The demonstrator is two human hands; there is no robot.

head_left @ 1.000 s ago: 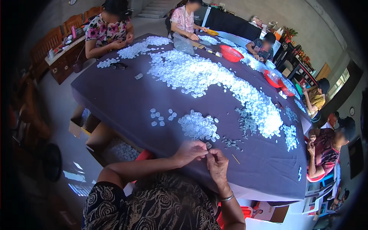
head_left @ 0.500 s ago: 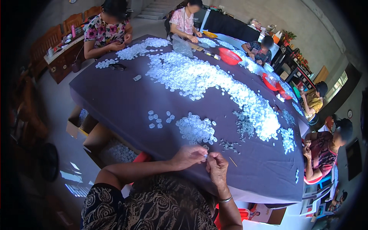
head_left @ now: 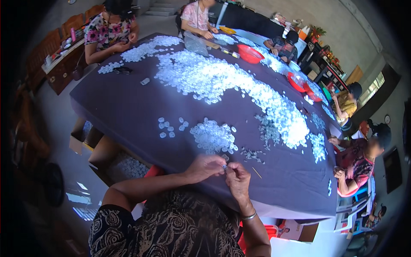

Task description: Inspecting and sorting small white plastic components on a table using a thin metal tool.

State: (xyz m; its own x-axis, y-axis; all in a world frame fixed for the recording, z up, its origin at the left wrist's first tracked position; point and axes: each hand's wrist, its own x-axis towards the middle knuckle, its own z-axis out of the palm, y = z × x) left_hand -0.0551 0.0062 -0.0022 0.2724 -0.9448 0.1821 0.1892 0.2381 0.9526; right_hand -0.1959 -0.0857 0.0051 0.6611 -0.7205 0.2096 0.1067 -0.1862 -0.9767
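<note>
Near the table's front edge, my left hand (head_left: 204, 168) pinches a small clear plastic piece (head_left: 224, 166) between thumb and fingertips. Close against it, my right hand (head_left: 238, 179) has its fingers pressed together at the same piece; whatever else they grip is too small to make out. Just beyond my hands lies a heap of small oval clear plastic pieces (head_left: 212, 135), with several similar loose ones (head_left: 166, 126) to its left. Tiny dark grey parts (head_left: 251, 154) are scattered to the right of that heap, and a thin wooden stick (head_left: 257, 172) rests beside my right hand.
A long bright pile of plastic pieces (head_left: 201, 75) runs across the dark tablecloth (head_left: 115, 103). Red bowls (head_left: 250, 54) stand farther back. Several people sit around the table. Below its left edge, a cardboard box (head_left: 107, 155) holds more pieces.
The view has shifted slightly, so the table appears a little higher and farther left. My hands stay together around the small piece. The person at right has one arm stretched farther toward the table.
</note>
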